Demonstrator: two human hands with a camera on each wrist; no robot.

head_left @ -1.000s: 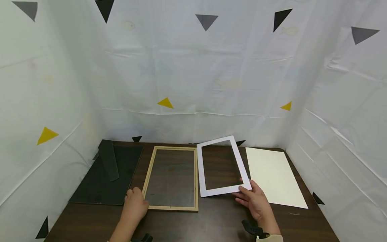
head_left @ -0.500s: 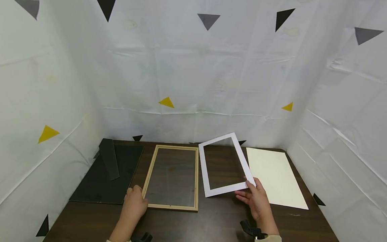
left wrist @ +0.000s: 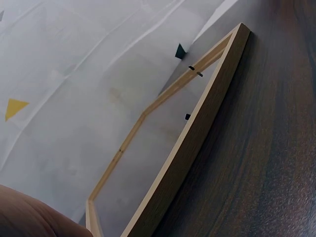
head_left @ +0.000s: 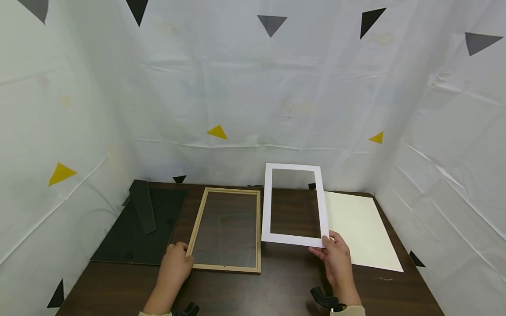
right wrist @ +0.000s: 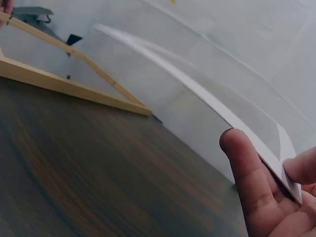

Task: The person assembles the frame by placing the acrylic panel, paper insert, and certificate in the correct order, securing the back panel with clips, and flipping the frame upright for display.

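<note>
In the head view a light wooden picture frame (head_left: pixel 258 232) lies on the dark table, with a see-through pane inside it. My left hand (head_left: pixel 175 265) grips its left side near the lower corner. Between thumb and fingers of my right hand (head_left: pixel 337 259) is the lower right corner of a white picture mat (head_left: pixel 266 202), a thin border with a rectangular opening. The mat is held up off the table, just right of the frame. From the right wrist, the mat (right wrist: pixel 207 96) shows nearly edge-on, the thumb (right wrist: pixel 302 167) on one face and fingers behind.
A black backing board (head_left: pixel 118 245) with a stand leg (head_left: pixel 143 210) lies at the left. On the right is a cream sheet (head_left: pixel 361 232), partly behind the mat. White cloth (head_left: pixel 253 87) with printed triangles hangs round the table's back and sides.
The right hand has raised the mat and turned it clockwise, so its left side sits higher and it looks nearly upright. The left hand and the frame have hardly moved.
</note>
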